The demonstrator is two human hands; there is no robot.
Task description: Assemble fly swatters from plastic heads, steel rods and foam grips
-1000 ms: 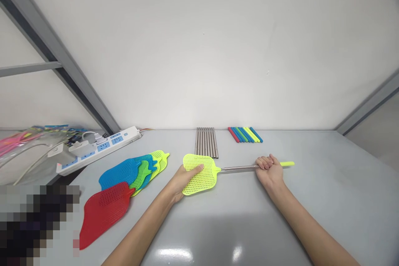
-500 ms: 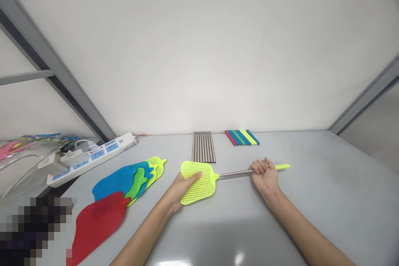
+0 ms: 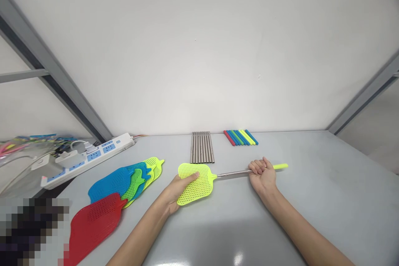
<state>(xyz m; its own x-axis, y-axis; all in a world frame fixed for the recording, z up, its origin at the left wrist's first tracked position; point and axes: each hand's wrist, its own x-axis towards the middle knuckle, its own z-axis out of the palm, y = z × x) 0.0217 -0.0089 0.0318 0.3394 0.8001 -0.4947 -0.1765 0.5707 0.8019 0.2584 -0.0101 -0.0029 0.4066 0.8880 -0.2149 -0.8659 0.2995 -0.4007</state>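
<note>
Rods lie far, loose swatter heads left; left hand pinches a yellow head, right hand clasps its shaft.

Grey, glossy table across lower half of frame. On it: white power strip, left; overlapping swatter heads, lower left; metal rods, centre; coloured sticks, right of centre.

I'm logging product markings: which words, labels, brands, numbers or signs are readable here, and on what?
No text is readable.
Yellow perforated plastic swatter head: none visible.
Long white plastic power strip with blue sockets: any markings too small to read.
Multicoloured pile, far left: too blurred to tell.
</note>
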